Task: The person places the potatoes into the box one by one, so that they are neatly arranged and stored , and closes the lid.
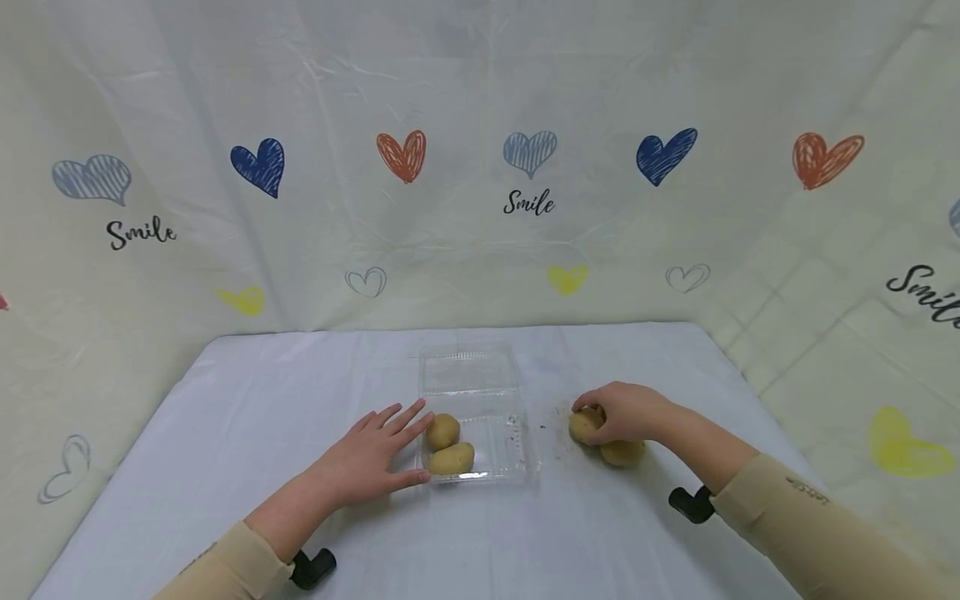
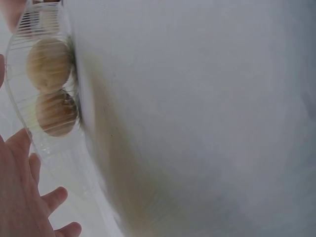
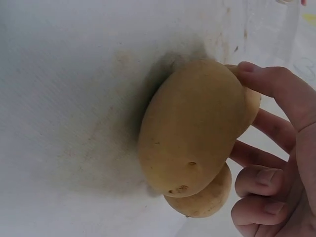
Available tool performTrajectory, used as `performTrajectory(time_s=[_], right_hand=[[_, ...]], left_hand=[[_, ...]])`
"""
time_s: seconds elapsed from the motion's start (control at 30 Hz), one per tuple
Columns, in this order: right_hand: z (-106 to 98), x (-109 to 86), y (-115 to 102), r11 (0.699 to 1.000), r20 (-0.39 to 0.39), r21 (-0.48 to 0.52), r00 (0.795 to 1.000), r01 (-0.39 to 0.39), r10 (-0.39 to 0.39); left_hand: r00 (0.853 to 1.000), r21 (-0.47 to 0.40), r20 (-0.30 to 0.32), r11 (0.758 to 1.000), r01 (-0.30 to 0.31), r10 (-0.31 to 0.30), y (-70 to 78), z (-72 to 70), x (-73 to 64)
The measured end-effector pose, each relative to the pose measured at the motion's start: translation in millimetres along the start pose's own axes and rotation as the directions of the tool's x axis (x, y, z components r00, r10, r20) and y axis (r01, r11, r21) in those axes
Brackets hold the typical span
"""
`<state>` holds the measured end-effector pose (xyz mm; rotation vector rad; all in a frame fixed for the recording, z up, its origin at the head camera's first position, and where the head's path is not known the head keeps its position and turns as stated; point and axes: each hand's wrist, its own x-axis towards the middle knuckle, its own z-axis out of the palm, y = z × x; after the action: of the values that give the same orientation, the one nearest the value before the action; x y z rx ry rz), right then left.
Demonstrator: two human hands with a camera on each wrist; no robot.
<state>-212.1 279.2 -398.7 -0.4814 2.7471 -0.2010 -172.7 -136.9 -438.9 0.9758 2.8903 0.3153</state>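
A clear plastic clamshell box (image 1: 495, 446) lies with its lid folded back. Two potatoes sit along its left side, one round (image 1: 443, 431) and one longer (image 1: 452, 459). My left hand (image 1: 375, 454) is spread at the box's left edge, its fingertips at the rim. To the right of the box, my right hand (image 1: 626, 412) grips a potato (image 1: 582, 426) between thumb and fingers. Beside it, another potato (image 1: 622, 453) rests on the table. In the right wrist view a large potato (image 3: 187, 128) fills the foreground, and a further potato (image 3: 202, 197) shows behind it.
White cloth covers the table (image 1: 480, 542). Brown crumbs of dirt (image 1: 558, 412) lie between the box and the right-hand potatoes. Behind stands a pale curtain (image 1: 465, 275) printed with hearts. Black wrist mounts (image 1: 692, 505) hang under both sleeves.
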Motion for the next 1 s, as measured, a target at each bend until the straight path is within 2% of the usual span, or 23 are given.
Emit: performTrajectory(time_s=[0.27, 0.43, 0.7, 1.0], right_hand=[[3, -0.8, 1, 0.998, -0.088, -0.038, 0.995, 0.052, -0.055], [-3, -3.7, -2, 0.998, -0.154, -0.003, 0.986, 0.070, -0.069], [-12, -2.9, -11, 0.997, -0.179, 0.052, 0.983, 0.061, -0.051], [-16, 3.9, -39, 0.981, -0.260, 0.044, 0.951, 0.188, -0.170]], left_hand=[[1.000, -0.004, 0.024, 1.000, 0.014, -0.014, 1.3, -1.2, -0.3], [0.999, -0.003, 0.024, 1.000, 0.022, -0.022, 2.2, -1.9, -1.1], [1.000, -0.006, 0.012, 1.000, 0.017, -0.016, 0.5, -0.1, 0.0], [1.000, 0.002, 0.019, 1.000, 0.020, -0.020, -0.3, 0.9, 0.4]])
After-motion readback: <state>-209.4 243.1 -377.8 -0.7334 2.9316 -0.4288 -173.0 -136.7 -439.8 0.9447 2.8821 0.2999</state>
